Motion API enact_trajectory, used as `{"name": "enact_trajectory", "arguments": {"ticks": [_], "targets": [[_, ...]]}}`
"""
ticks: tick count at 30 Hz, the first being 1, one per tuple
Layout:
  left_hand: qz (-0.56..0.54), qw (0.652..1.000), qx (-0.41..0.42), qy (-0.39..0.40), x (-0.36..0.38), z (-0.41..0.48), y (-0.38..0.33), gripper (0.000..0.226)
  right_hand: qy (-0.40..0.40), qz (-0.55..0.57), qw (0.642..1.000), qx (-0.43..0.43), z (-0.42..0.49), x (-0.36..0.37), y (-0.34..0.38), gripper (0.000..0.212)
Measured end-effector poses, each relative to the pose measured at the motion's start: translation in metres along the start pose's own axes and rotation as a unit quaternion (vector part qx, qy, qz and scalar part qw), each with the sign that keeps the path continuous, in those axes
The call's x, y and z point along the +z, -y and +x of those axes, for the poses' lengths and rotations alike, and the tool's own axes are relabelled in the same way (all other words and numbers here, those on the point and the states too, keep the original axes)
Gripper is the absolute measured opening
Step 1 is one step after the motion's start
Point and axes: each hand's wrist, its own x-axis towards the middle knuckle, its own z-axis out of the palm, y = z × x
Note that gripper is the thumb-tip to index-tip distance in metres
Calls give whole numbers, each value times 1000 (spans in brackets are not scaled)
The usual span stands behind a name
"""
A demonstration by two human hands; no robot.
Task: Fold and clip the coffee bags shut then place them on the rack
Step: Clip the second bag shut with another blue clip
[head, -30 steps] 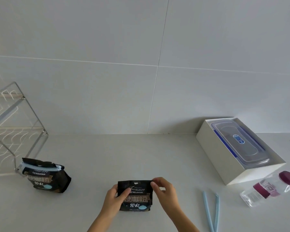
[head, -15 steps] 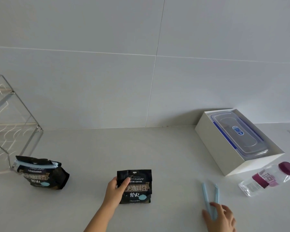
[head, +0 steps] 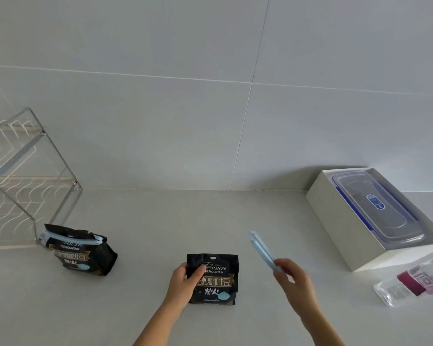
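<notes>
Our left hand (head: 183, 283) grips the left edge of the black coffee bag (head: 214, 279) standing on the counter (head: 148, 221), thumb across its front; our right hand (head: 291, 279) pinches a pale blue clip (head: 261, 248) raised just right of it. A second, clipped bag (head: 79, 250) lies beside the wire rack (head: 23, 176)

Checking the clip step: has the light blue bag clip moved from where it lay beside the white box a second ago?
Yes. The blue clip is off the counter, held in the right hand, and carried left, away from the white box toward the coffee bag.
</notes>
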Motion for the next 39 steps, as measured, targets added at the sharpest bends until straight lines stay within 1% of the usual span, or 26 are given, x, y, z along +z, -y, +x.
{"name": "enact_trajectory", "arguments": {"ticks": [3, 6, 8, 11, 14, 17, 20, 22, 25, 30, 35, 37, 39], "targets": [[0, 1000, -2, 0, 0, 0, 0, 20, 78, -43, 995, -48, 7, 7, 25, 24], [-1, 1000, 7, 3, 0, 0, 0, 23, 128, -112, 982, -86, 10, 15, 37, 26], [-1, 1000, 13, 4, 0, 1, 0, 24, 144, -136, 974, -106, 11, 21, 43, 29], [1, 1000, 17, 11, -1, 1, 1, 24, 157, -146, 969, -120, 13, 29, 51, 24], [3, 1000, 20, 21, -2, 2, 0, 24, 171, -140, 968, -123, 16, 37, 58, 23], [8, 1000, 15, 19, -3, 1, 0, 23, 200, -148, 962, -113, 17, 45, 65, 28], [-7, 1000, 18, 14, -4, -3, -2, 11, 239, -187, 944, -127, 19, 53, 72, 28], [-24, 999, 23, 17, -4, -5, -2, 12, 258, -218, 929, -149, 20, 56, 78, 29], [-40, 999, 20, 24, -5, -8, -3, 13, 276, -259, 910, -170, 21, 60, 84, 31], [-49, 999, 16, 14, -4, -7, -2, 14, 269, -340, 876, -211, 22, 72, 91, 38], [-21, 999, 34, 12, -5, -7, -2, 14, 295, -365, 850, -239, 17, 96, 101, 36], [15, 999, 46, 9, -4, -8, -5, 14, 307, -359, 849, -237, 13, 111, 104, 41], [59, 997, 49, -3, -3, -7, -5, 30, 303, -348, 856, -234, 6, 126, 108, 40]]}}
